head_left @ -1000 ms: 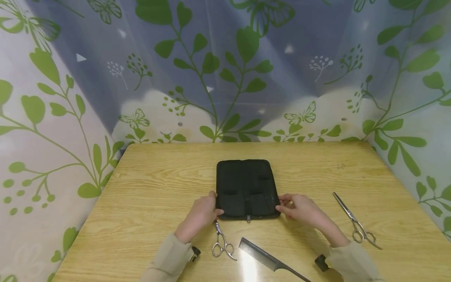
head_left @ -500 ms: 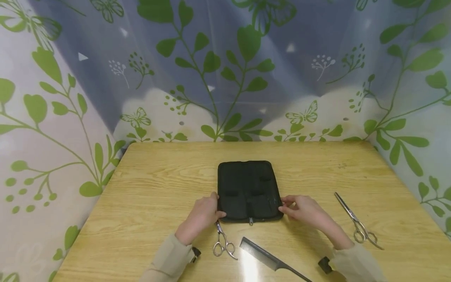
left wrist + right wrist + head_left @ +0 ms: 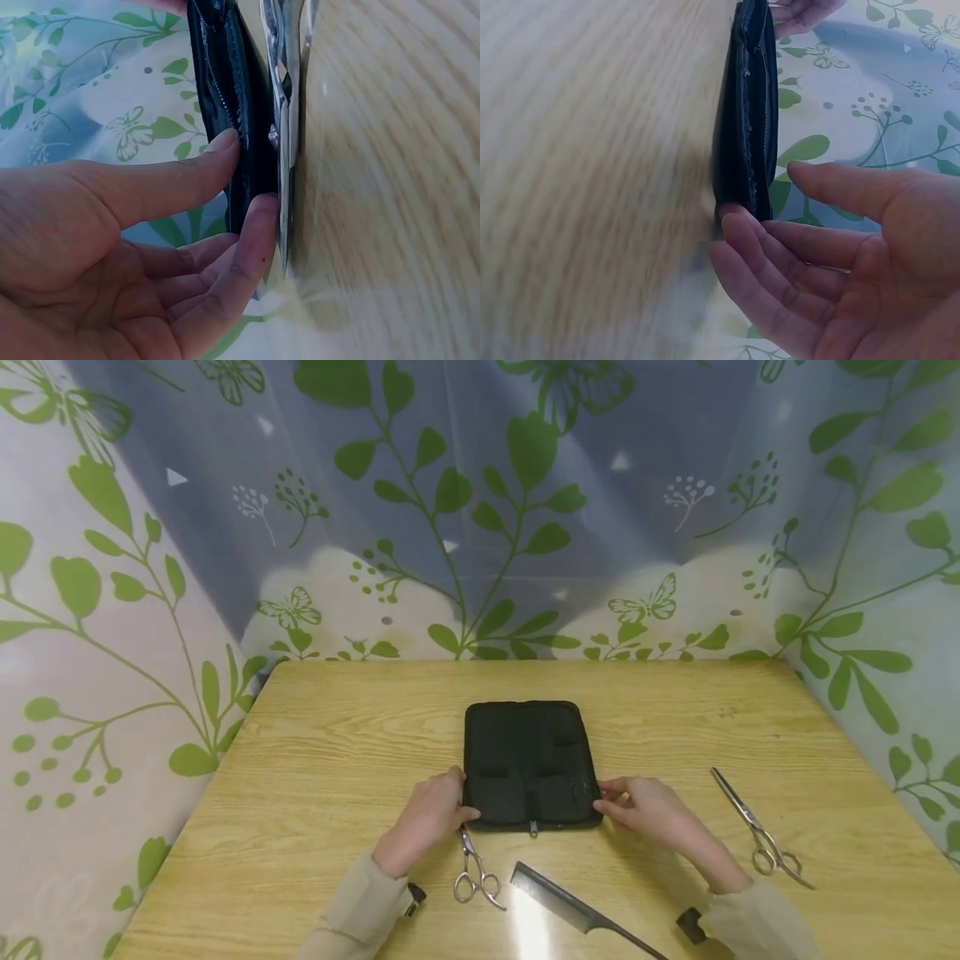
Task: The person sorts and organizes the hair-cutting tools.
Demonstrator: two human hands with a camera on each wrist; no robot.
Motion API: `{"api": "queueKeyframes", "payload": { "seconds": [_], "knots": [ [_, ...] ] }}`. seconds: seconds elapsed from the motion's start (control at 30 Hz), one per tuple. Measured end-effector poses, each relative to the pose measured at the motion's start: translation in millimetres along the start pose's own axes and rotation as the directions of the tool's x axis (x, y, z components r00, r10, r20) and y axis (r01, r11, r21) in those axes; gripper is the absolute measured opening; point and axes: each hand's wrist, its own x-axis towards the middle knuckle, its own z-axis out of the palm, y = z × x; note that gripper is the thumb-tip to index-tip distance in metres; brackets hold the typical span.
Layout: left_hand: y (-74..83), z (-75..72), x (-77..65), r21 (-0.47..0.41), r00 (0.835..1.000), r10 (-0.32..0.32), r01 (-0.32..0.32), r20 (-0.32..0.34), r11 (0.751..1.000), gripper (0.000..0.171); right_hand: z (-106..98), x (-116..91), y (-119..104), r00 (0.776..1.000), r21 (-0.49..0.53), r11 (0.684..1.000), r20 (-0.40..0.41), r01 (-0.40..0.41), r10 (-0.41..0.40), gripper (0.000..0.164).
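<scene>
A black zip case (image 3: 528, 760) lies spread flat mid-table in the head view, its inner pockets and straps facing up. My left hand (image 3: 423, 818) grips its near left corner, thumb on top. In the left wrist view that thumb (image 3: 202, 169) presses the zipped edge while fingers reach the underside. At the near right corner my right hand (image 3: 645, 810) holds the edge; the right wrist view has fingertips (image 3: 731, 217) tucked beneath it. A pair of scissors (image 3: 474, 872) lies just below my left hand, its blade tips hidden by the hand and case.
A dark tail comb (image 3: 558, 902) lies diagonally on the wooden table (image 3: 337, 718), nearer me than the case. Another pair of slim scissors (image 3: 757, 827) rests at the right. A leaf-patterned curtain (image 3: 480, 527) hangs behind the table and along both sides.
The case and both hands have shifted very slightly right in the head view, along with the whole scene. Both hands keep hold of the same corners.
</scene>
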Motion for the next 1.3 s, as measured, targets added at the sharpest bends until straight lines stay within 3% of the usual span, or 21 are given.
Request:
{"api": "queueKeyframes", "payload": {
  "seconds": [0.2,0.37,0.47,0.63,0.73,0.9,1.1,1.3],
  "knots": [
    [-1.1,1.1,0.1,0.012,1.0,0.008,-0.008,0.003,1.0,0.046,-0.8,-2.7,-1.3,1.0,-0.023,1.0,-0.016,0.0,0.0,0.045],
    [-1.3,1.6,-0.6,0.002,1.0,0.025,-0.025,0.005,1.0,0.048,-5.2,-6.7,-7.1,0.993,-0.079,0.996,-0.112,0.033,-0.042,0.047],
    [-1.5,1.7,-0.3,-0.002,0.999,0.033,-0.033,-0.001,0.999,0.048,-5.1,-10.8,-16.8,0.972,-0.151,0.986,-0.212,0.071,-0.102,0.046],
    [-2.4,1.9,-0.2,-0.016,0.999,0.035,-0.035,-0.002,0.999,0.048,1.3,-19.9,-40.0,0.912,-0.235,0.956,-0.327,0.176,-0.248,0.032],
    [-2.8,1.4,-0.4,-0.022,0.999,0.033,-0.033,-0.005,0.999,0.047,7.6,-26.0,-52.7,0.9,-0.236,0.935,-0.289,0.264,-0.327,0.02],
    [-3.4,0.9,-0.3,-0.016,0.999,0.03,-0.031,-0.018,0.999,0.047,20.4,-34.8,-66.3,0.919,-0.23,0.912,-0.121,0.341,-0.374,0.019],
    [-4.0,0.9,0.1,-0.012,0.999,0.038,-0.038,-0.027,0.999,0.047,39.5,-38.8,-73.4,0.958,-0.262,0.923,0.019,0.281,-0.286,0.027],
    [-4.5,1.9,-0.5,-0.002,0.998,0.053,-0.053,-0.03,0.999,0.045,53.9,-41.5,-80.3,0.963,-0.293,0.918,0.096,0.267,-0.25,0.035]
  ]
}}
